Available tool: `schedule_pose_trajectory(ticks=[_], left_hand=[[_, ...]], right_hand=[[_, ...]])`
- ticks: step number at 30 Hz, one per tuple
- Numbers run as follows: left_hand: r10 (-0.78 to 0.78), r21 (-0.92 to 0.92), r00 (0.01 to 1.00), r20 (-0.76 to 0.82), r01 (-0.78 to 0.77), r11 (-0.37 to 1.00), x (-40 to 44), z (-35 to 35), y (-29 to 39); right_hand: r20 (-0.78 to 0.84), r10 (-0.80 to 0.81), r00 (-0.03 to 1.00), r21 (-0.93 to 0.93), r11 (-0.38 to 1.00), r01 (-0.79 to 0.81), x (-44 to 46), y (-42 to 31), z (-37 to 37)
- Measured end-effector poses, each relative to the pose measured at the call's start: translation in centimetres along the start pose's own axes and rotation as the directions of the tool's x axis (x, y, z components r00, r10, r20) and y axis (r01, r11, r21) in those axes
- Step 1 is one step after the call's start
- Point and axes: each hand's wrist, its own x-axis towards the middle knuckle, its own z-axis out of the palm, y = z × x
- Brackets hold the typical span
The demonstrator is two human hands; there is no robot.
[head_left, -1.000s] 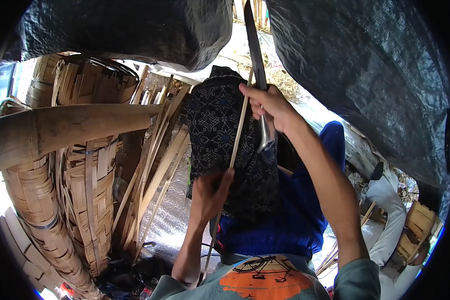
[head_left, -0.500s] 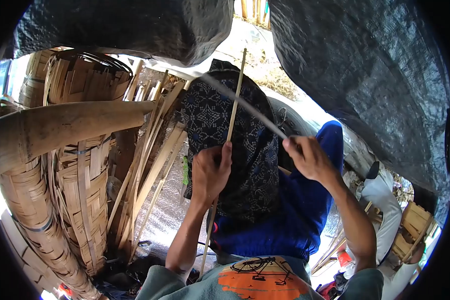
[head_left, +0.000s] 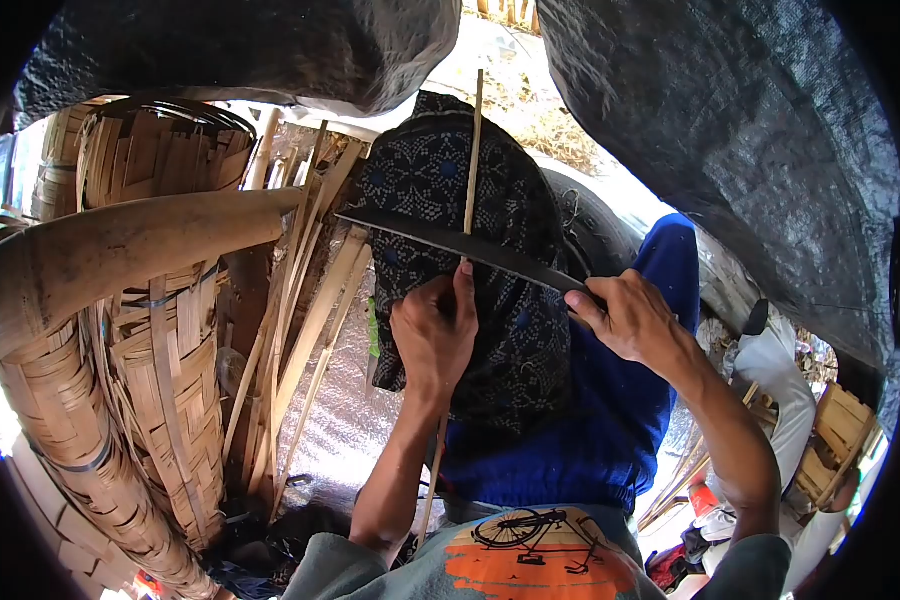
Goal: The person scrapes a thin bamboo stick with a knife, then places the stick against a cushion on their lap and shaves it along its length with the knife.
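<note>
My left hand point(head_left: 436, 330) is closed around a thin bamboo strip point(head_left: 474, 160), which runs from beneath my forearm up past the far edge of a dark patterned cloth point(head_left: 410, 180). The cloth lies over my leg. In my right hand point(head_left: 632, 315) is the handle of a long dark knife point(head_left: 440, 236). Its blade lies across the strip just beyond my left thumb and reaches left to the cloth's edge. Whether the blade cuts into the strip cannot be made out.
Tall woven bamboo baskets point(head_left: 160, 350) stand on the left, with a thick bamboo pole point(head_left: 140, 240) across them. Loose bamboo slats point(head_left: 315, 330) lean beside the cloth. Dark tarpaulin point(head_left: 730, 150) hangs at upper right. Another person's pale sleeve point(head_left: 775, 375) shows at right.
The knife, blurred and raised diagonally before, now lies lower and flatter across the strip near my left thumb. The view has shifted slightly; my left hand keeps its hold on the strip.
</note>
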Motion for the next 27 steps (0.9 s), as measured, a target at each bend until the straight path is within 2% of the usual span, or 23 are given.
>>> schedule_pose_trajectory(ticks=[2,10,15,17,18,20,21,23,24,25,27], left_hand=[[0.022,0.012,0.999,-0.036,-0.022,1.0,-0.2,0.2,0.0],[-0.108,-0.094,0.994,-0.018,0.106,0.99,-0.3,0.4,0.5],[-0.099,-0.094,0.995,-0.026,0.096,0.991,-0.3,0.5,0.0],[-0.082,-0.097,0.996,-0.025,0.079,0.992,-0.5,0.7,0.1],[-0.062,-0.093,0.998,-0.032,0.059,0.994,-0.8,0.8,0.2],[-0.04,-0.086,0.999,-0.035,0.037,0.996,-1.8,0.9,0.2],[-0.038,-0.078,0.999,0.002,0.038,0.996,-2.2,0.9,0.2],[-0.042,-0.077,0.998,0.037,0.044,0.996,-1.9,0.8,0.2],[-0.052,-0.1,0.998,0.035,0.056,0.993,-1.5,0.7,0.2],[-0.068,-0.121,0.997,0.031,0.071,0.99,-1.2,0.6,0.1],[-0.062,-0.09,0.998,0.019,0.063,0.994,-0.6,0.2,0.1]], right_hand=[[-0.209,-0.127,0.97,-0.091,0.99,0.11,-0.3,0.2,0.7],[-0.195,-0.157,0.968,-0.122,0.983,0.135,1.3,0.4,1.2],[-0.243,-0.181,0.953,-0.129,0.98,0.153,1.8,0.1,1.9],[-0.394,-0.303,0.868,-0.225,0.947,0.229,2.1,0.6,2.9],[-0.402,-0.302,0.865,-0.226,0.948,0.226,2.9,0.6,3.4],[-0.576,-0.392,0.717,-0.364,0.909,0.204,5.1,0.9,4.2],[-0.588,-0.388,0.71,-0.367,0.91,0.194,6.4,1.7,4.0],[-0.474,-0.349,0.809,-0.343,0.919,0.196,8.0,2.4,2.7],[-0.402,-0.243,0.882,-0.249,0.957,0.15,7.6,2.7,1.8],[-0.392,-0.256,0.884,-0.257,0.953,0.161,7.1,2.7,1.4],[-0.458,-0.523,0.719,-0.473,0.828,0.301,5.5,2.7,1.0]])
